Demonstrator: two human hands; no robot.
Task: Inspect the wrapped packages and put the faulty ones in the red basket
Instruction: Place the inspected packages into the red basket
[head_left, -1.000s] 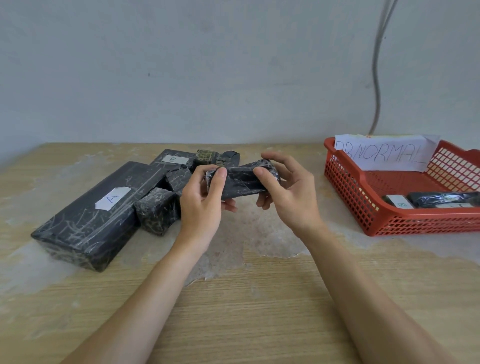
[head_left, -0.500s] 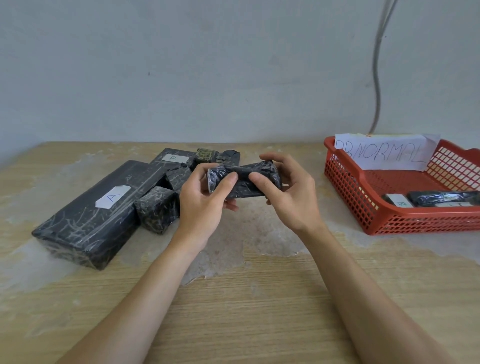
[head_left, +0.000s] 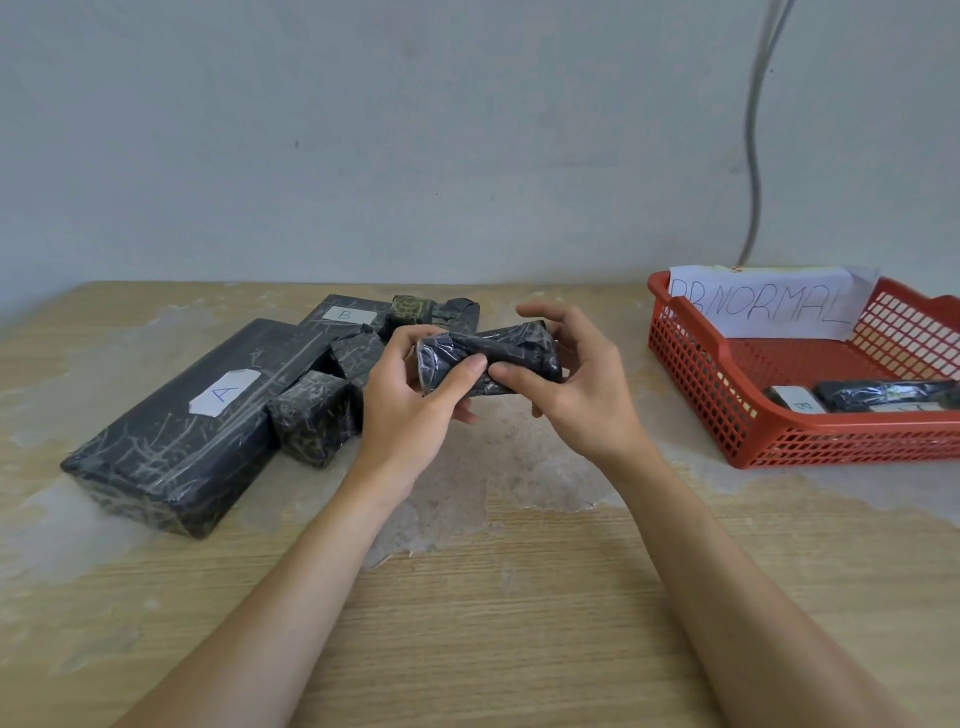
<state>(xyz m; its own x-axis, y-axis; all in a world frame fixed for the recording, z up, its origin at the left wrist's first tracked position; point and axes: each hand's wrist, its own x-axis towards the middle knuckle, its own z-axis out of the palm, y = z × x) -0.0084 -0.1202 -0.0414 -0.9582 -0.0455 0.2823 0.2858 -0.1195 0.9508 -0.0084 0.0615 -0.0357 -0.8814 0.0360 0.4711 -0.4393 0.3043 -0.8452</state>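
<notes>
Above the wooden tabletop (head_left: 493, 623), well left of the red basket (head_left: 696, 374), a small black package (head_left: 514, 348) with crumpled, shiny wrapping is pinched at each end by the curled fingers (head_left: 462, 371) of the left hand (head_left: 405, 410) and the right hand (head_left: 582, 400).

A light wooden bench (head_left: 493, 623) with fine grain filled the lower half of the view. Its surface was marked by pale, whitish patches (head_left: 519, 467) with ragged edges that spread across the middle and out toward both sides. Behind it rose a plain grey-blue wall (head_left: 415, 130), meeting the bench's far edge. A grey cable (head_left: 751, 135) hung down the wall on the right, ending behind a white paper sign (head_left: 769, 304) hand-lettered "NORMAL" after partly hidden letters.
</notes>
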